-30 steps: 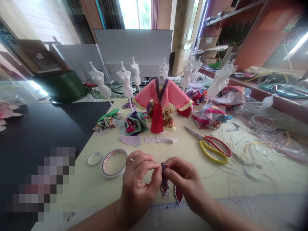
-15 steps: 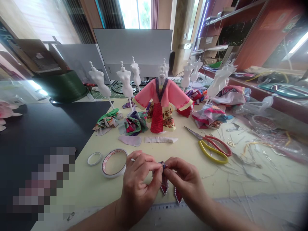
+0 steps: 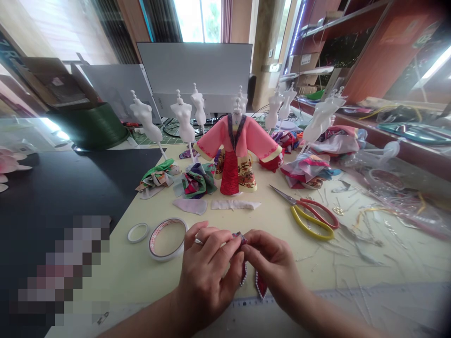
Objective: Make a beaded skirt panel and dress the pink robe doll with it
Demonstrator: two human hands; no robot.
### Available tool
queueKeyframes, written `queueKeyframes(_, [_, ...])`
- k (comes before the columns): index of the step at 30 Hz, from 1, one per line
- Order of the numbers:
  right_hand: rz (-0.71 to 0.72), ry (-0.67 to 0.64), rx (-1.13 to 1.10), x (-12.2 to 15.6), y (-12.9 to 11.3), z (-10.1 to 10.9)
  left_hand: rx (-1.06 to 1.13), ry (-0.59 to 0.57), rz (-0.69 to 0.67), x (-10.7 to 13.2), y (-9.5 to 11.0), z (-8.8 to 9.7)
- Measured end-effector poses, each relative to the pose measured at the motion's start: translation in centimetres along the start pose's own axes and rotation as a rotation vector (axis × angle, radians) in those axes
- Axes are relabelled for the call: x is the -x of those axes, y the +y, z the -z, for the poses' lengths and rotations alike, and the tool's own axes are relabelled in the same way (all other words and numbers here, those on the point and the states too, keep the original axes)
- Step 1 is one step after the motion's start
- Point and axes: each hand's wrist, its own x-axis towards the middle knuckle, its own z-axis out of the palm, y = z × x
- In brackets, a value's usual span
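Two-hand pinch grip.
I see left hand (image 3: 207, 274) and right hand (image 3: 274, 265) pinching the beaded red piece (image 3: 261, 286) between them, tails below.

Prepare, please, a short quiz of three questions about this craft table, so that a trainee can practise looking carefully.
1. True or false: the scissors lie on the table, touched by neither hand.
2. What do the left hand and the right hand pinch together? A a pencil; B a red fabric piece edged with small pearls; C a button.
3. How many rolls of tape lie on the table beside the left hand?

Key: 1 true. 2 B. 3 two, a large tape roll and a small tape roll.
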Motion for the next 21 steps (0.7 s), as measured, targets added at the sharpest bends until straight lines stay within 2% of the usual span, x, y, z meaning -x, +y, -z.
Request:
queueKeyframes(4, [-0.055,-0.005,-0.092,-0.1,-0.5,0.1,-0.085,-0.014,-0.075,0.4,0.1,-0.1])
queueKeyframes(8, [-0.042,0.016,-0.113,0.0,-0.7,0.1,-0.091,0.012,-0.124,0.6,0.3,-0.1])
queueKeyframes(12, [-0.013,0.009,-0.137,0.0,-0.4,0.3,-0.001,-0.008,-0.068,0.2,-0.2,0.2])
queueKeyframes(14, [-0.037,-0.014,-0.200,0.0,-0.1,0.4,0.063,-0.030,0.048,-0.3,-0.7,0.5])
queueKeyframes(16, [-0.074,-0.046,-0.259,0.0,0.1,0.5,0.191,-0.085,0.233,-0.8,-1.3,0.8])
queueKeyframes(19, [-0.115,-0.100,-0.309,0.0,0.3,0.6,0.543,-0.308,0.565,-1.5,-1.8,1.1])
queueKeyframes(21, [-0.135,-0.122,-0.313,0.0,0.3,0.7,0.762,-0.443,0.741,-1.7,-1.8,1.1])
